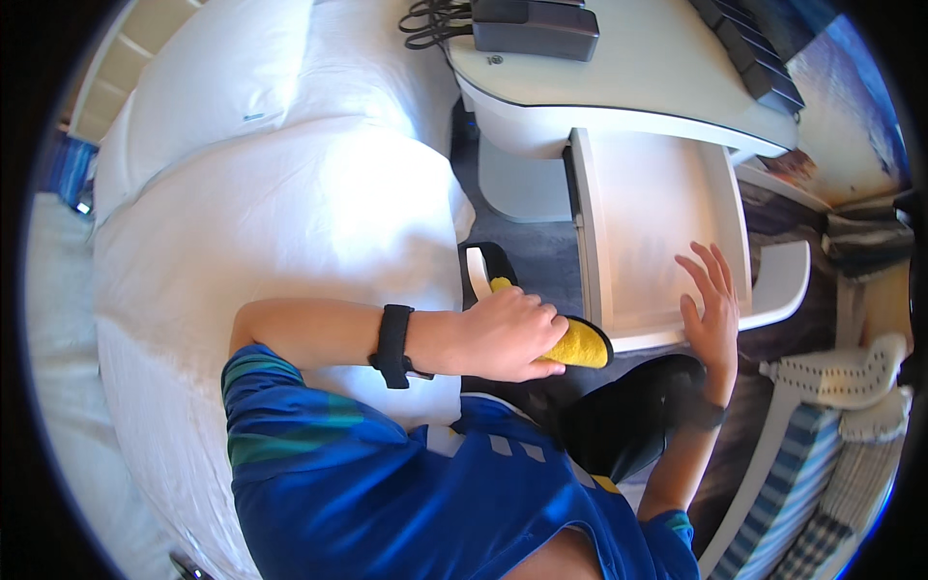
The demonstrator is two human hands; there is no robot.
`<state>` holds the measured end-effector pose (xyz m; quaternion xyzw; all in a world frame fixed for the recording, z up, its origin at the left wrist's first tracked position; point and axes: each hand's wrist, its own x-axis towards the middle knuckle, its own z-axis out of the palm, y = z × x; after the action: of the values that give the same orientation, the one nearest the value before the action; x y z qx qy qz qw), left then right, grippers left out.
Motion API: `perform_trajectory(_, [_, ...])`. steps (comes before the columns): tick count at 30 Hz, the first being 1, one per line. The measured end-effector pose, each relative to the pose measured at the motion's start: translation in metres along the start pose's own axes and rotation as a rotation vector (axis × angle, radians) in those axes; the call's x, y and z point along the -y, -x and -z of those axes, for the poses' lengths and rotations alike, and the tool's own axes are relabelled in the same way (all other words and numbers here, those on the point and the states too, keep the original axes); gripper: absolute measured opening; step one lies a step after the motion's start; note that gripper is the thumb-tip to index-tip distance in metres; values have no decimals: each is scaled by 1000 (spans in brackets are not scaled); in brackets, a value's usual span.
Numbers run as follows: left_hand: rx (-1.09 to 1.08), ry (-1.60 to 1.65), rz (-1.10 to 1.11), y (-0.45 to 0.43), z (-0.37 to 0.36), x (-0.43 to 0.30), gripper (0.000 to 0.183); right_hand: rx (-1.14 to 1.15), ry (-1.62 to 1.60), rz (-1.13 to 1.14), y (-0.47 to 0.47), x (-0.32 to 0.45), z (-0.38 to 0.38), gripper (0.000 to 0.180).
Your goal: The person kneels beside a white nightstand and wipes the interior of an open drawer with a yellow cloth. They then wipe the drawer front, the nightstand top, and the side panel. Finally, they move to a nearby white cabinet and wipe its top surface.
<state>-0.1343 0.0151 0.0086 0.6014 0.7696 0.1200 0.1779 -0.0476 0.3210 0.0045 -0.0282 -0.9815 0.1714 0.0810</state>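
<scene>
My left hand [511,335] is closed around a folded yellow cloth [580,344] with a black edge. The cloth sticks out on both sides of the fist. To its right, a white drawer [652,239] is pulled out of a white cabinet [507,119] with a pale top. My right hand [710,312] is held over the drawer's near right corner, fingers spread and holding nothing. Whether it touches the drawer front cannot be seen. Black wristbands are on both wrists.
A bed with white bedding [290,210] fills the left side. Dark boxes with cables [536,29] stand on the cabinet top, with more black boxes [754,61] along its right edge. At lower right is a chair with striped cushions [786,457].
</scene>
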Motion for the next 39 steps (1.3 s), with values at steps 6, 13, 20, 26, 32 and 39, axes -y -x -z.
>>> perform_trajectory(6, [-56,-47,-45,7,1,-1,40,137,79,-220,-12,-1,-2,41])
perform_trajectory(13, [-109,-49,-23,11,-6,-3,38,19,222,-183,-16,-5,-16,37])
perform_trajectory(20, [37,113,101,-24,2,-36,32,33,149,-268,-24,-13,-21,37])
perform_trajectory(26, [269,366,50,-32,13,-21,57,9,92,-266,-17,-17,-25,37])
perform_trajectory(32, [995,405,239,-40,40,34,85,-26,-59,-268,-24,-26,-25,36])
perform_trajectory(39, [1489,365,309,-69,20,93,81,-76,28,-210,-21,-24,-26,36])
